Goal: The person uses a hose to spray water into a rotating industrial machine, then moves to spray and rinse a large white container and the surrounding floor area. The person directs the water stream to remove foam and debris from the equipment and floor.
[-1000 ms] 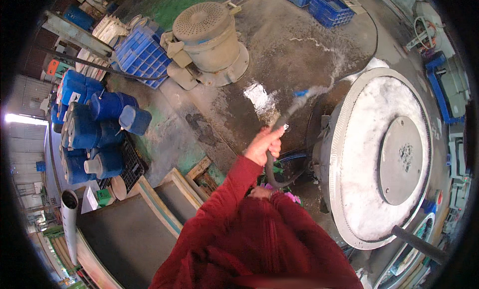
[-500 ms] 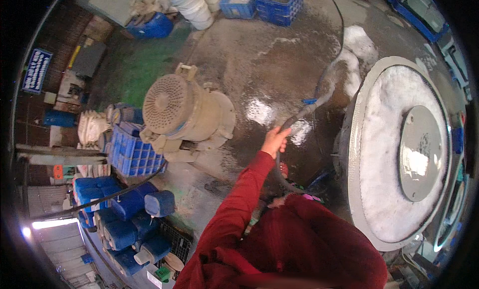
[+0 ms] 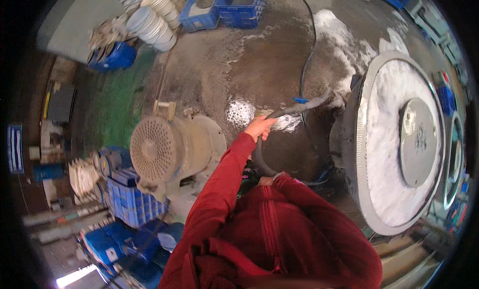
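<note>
My left hand [image 3: 259,128] is stretched out over the wet floor, its fingers wrapped round a grey hose [image 3: 294,109]. The hose's free end points right, towards white foam [image 3: 344,42] on the floor, and the rest loops back below my hand near my body. My right arm is bent across my front. Only a small part of my right hand [image 3: 267,181] shows at the cuff, close to the looped hose, and its fingers are hidden. To the right stands a big round machine [image 3: 361,154] with white foam on its top around a grey disc [image 3: 419,142].
A round machine with a perforated cap [image 3: 154,149] stands left. A dark cable [image 3: 308,54] with a blue piece [image 3: 301,100] crosses the floor. Blue crates [image 3: 239,12] and white buckets [image 3: 152,27] stand at the back; a blue crate [image 3: 132,201] and blue drums [image 3: 102,244] lie lower left.
The view has shifted, so the surroundings sit differently. My left hand still grips the hose, whose free end now points more level to the right, towards the foam.
</note>
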Available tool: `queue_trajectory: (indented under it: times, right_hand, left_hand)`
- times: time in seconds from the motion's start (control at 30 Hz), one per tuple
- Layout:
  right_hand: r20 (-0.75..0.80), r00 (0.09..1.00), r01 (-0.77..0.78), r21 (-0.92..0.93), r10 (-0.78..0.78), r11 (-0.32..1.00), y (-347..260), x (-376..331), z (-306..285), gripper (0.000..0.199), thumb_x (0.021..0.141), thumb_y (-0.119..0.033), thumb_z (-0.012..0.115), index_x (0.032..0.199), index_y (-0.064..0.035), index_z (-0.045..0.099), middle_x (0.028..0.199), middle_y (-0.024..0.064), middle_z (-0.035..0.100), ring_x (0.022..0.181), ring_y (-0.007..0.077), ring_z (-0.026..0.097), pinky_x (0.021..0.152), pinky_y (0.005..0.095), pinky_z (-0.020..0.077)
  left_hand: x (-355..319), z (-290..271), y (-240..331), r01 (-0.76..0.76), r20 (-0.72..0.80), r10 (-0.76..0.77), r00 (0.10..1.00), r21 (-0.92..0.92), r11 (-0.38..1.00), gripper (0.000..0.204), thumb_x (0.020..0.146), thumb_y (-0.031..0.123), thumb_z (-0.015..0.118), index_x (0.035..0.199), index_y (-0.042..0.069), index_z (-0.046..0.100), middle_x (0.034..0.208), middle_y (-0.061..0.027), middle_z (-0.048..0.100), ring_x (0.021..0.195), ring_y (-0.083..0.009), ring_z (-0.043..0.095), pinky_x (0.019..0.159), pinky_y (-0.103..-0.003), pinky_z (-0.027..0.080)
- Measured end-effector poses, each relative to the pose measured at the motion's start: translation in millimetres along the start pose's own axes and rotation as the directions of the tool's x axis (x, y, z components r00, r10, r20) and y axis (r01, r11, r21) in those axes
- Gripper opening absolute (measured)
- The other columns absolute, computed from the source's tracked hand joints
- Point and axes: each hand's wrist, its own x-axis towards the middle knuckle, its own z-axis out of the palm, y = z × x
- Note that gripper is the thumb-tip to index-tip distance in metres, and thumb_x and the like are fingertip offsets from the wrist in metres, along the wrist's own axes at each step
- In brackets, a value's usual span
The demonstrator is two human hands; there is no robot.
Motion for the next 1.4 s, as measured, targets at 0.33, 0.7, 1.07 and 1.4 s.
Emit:
queue_trajectory:
  times: [0.33, 0.7, 1.07, 1.4]
  right_hand:
    - [-0.337, 0.922, -0.108, 0.242, 0.188, 0.964, -14.2, 32.8, -63.8, 0.026, 0.085, -0.024, 0.045, 0.094, -0.0064, 0.062, 0.084, 0.014, 0.061, 0.077, 0.0262, 0.058, 0.07, 0.0352, 0.0457]
    - [-0.49, 0.831, -0.11, 0.318, 0.263, 0.942, 6.4, 37.6, -192.7, 0.026, 0.085, -0.024, 0.045, 0.095, -0.0062, 0.062, 0.084, 0.0142, 0.061, 0.078, 0.0268, 0.057, 0.071, 0.0352, 0.0455]
    - [-0.548, 0.792, -0.111, 0.305, 0.269, 0.946, 59.6, -24.1, -368.4, 0.026, 0.085, -0.024, 0.045, 0.095, -0.0059, 0.061, 0.085, 0.0144, 0.061, 0.079, 0.0273, 0.057, 0.072, 0.0351, 0.0453]
    - [-0.612, 0.703, -0.084, 0.433, 0.362, 0.897, 90.2, -94.8, -464.9, 0.026, 0.085, -0.024, 0.045, 0.095, -0.0057, 0.061, 0.086, 0.0147, 0.061, 0.08, 0.0279, 0.057, 0.073, 0.035, 0.0451]
  left_hand:
    - [73.7, -34.0, 81.3, 0.045, 0.323, -0.058, 0.945, 0.048, 0.998, 0.022, 0.082, 0.022, 0.06, 0.1, 0.013, 0.051, 0.053, 0.0088, 0.03, 0.04, -0.0012, 0.026, 0.034, -0.018, 0.022]
    - [155.3, -43.7, 144.0, 0.09, 0.365, -0.087, 0.927, 0.01, 0.996, 0.029, 0.082, 0.021, 0.06, 0.108, 0.013, 0.052, 0.055, 0.0068, 0.032, 0.041, -0.0029, 0.027, 0.035, -0.019, 0.024]
    - [286.3, -27.6, 291.4, 0.118, 0.245, -0.136, 0.96, 0.087, 0.989, 0.019, 0.082, 0.023, 0.06, 0.093, 0.013, 0.047, 0.052, 0.0061, 0.032, 0.039, -0.0043, 0.029, 0.035, -0.021, 0.026]
    - [434.5, 57.2, 357.0, 0.238, 0.421, -0.35, 0.837, 0.294, 0.925, 0.024, 0.08, 0.02, 0.063, 0.078, 0.013, 0.041, 0.048, 0.0042, 0.036, 0.036, -0.006, 0.032, 0.032, -0.023, 0.027]
